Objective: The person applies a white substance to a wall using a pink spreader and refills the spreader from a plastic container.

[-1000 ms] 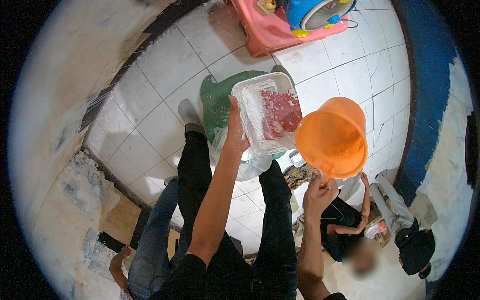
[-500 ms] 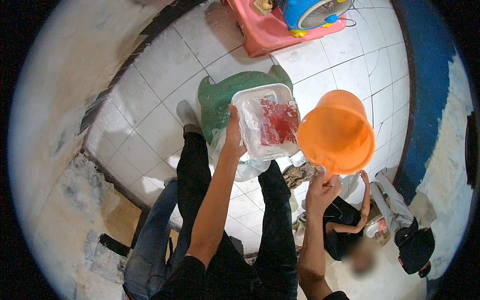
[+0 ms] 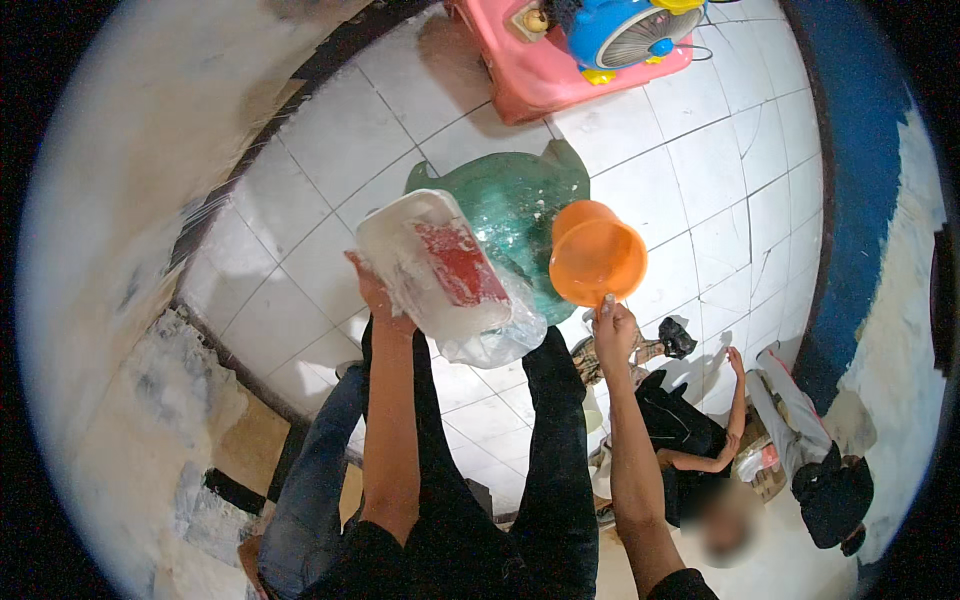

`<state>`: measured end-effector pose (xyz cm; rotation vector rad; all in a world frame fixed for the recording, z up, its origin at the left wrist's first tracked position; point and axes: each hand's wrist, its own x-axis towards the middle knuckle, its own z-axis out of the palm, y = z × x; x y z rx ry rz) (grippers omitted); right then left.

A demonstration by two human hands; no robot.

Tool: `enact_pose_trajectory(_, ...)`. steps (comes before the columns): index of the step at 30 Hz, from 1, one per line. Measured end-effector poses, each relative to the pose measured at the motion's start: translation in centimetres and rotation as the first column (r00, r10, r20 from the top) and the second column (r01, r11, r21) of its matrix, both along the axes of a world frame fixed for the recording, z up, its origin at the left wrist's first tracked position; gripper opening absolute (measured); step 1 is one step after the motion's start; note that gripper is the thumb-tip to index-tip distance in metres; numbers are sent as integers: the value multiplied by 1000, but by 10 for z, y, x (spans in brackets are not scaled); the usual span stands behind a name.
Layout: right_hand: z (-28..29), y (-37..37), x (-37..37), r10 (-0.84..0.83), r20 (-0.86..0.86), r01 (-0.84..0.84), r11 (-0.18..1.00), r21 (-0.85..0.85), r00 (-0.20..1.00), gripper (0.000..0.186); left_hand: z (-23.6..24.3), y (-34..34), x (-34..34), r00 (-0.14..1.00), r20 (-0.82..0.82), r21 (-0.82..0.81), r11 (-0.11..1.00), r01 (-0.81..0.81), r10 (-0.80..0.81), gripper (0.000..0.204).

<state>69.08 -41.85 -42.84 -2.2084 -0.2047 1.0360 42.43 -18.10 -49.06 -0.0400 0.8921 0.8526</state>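
My left hand (image 3: 377, 290) grips the left side of a white rectangular tub (image 3: 385, 240), its fingers partly hidden by the tub. White residue coats the inside, around a red rectangular patch (image 3: 462, 263). A clear plastic bag (image 3: 500, 340) lies against the tub's near right edge. In my right hand (image 3: 614, 330) is the handle of an orange dipper (image 3: 598, 258), its mouth facing up; I see no contents in it. Between and beyond both vessels stands a green plastic stool (image 3: 515, 195) with white smears on its seat.
A pink table (image 3: 540, 90) holding a blue fan (image 3: 620, 35) stands at the far side. Two people sit at the lower right, one with an arm (image 3: 737, 400) stretched out. Another person's jeans-clad leg (image 3: 315, 480) is at my left. A black bag (image 3: 678, 337) lies on the tiled floor.
The tub has moved left and tilted, uncovering more of the stool seat. The dipper has gone left and lower, appearing smaller. Both hands keep their hold.
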Motion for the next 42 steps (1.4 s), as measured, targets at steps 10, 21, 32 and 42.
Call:
enact_pose_trajectory(10,-66,-7,-30,215,73,-214,977,-17,974,53,38,-24,-34,992,-96,-6,997,-83,82,78)
enact_pose_trajectory(21,18,21,-8,190,300,-211,977,37,935,27,105,-22,41,976,-185,1,993,-117,116,81)
enact_pose_trajectory(32,372,177,-31,533,579,-702,706,99,617,61,300,1,108,997,58,33,998,-52,50,84)
enact_pose_trajectory(42,496,182,-73,336,868,-782,616,92,366,32,426,10,95,781,624,20,1000,-24,7,81)
